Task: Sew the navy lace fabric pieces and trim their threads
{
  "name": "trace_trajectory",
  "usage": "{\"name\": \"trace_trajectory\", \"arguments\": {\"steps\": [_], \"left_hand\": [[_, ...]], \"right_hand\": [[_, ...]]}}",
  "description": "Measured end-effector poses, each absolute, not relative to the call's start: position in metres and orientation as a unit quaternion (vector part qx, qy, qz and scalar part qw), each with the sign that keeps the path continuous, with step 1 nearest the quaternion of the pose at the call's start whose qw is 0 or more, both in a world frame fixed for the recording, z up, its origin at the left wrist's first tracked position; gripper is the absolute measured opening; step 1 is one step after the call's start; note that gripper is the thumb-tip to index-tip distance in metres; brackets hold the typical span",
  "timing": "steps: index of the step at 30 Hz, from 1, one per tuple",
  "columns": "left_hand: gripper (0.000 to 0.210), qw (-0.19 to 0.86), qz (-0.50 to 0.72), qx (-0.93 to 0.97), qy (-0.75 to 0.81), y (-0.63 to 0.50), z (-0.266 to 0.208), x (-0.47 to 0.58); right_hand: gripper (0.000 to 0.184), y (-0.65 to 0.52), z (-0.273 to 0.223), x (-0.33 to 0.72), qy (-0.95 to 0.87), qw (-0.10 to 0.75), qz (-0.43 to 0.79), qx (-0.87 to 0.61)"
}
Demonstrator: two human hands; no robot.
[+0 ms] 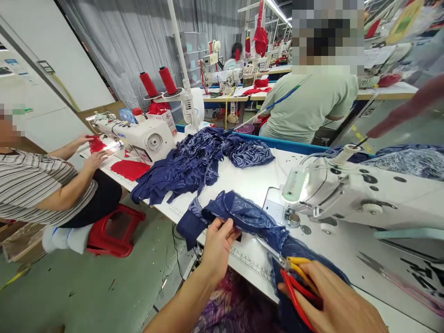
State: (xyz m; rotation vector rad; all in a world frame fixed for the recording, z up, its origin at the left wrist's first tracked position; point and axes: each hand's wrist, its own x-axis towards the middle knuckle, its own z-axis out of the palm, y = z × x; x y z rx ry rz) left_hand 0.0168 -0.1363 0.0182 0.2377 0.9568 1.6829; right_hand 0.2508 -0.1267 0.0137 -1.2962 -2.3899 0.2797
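Observation:
My left hand (220, 243) pinches the near edge of a navy lace garment piece (243, 212) at the front of the white sewing table. In my right hand (333, 296) is a pair of scissors (294, 282) with red and yellow handles. Their blades point left and lie against the navy fabric, just right of my left hand. Whether the blades are cutting cannot be made out. The fabric stretches past the white sewing machine (347, 189) and hangs over the table edge below my right hand.
A heap of navy lace pieces (194, 157) lies at the table's back left. Pink-handled scissors (402, 282) rest at the right. To the left, a person in a striped shirt (38, 185) handles red fabric at another sewing machine (138, 134). Another person (308, 101) sits behind the table.

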Motion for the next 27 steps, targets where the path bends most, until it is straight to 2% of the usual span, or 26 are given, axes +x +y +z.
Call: {"name": "trace_trajectory", "arguments": {"steps": [4,12,19,27], "left_hand": [[0.033,0.542,0.722,0.139,0.406,-0.139,0.024,0.010],[0.029,0.577,0.689,0.173,0.403,-0.143,0.026,0.012],[0.029,0.588,0.676,0.192,0.401,-0.144,0.029,0.013],[0.029,0.593,0.682,0.170,0.393,-0.144,0.028,0.016]], "right_hand": [[0.046,-0.105,0.036,0.227,-0.864,0.198,0.079,-0.455],[0.042,-0.091,0.040,0.212,-0.900,0.160,0.057,-0.401],[0.038,-0.084,0.047,0.203,-0.901,0.149,0.099,-0.394],[0.045,-0.088,0.041,0.199,-0.883,0.139,0.193,-0.404]]}}
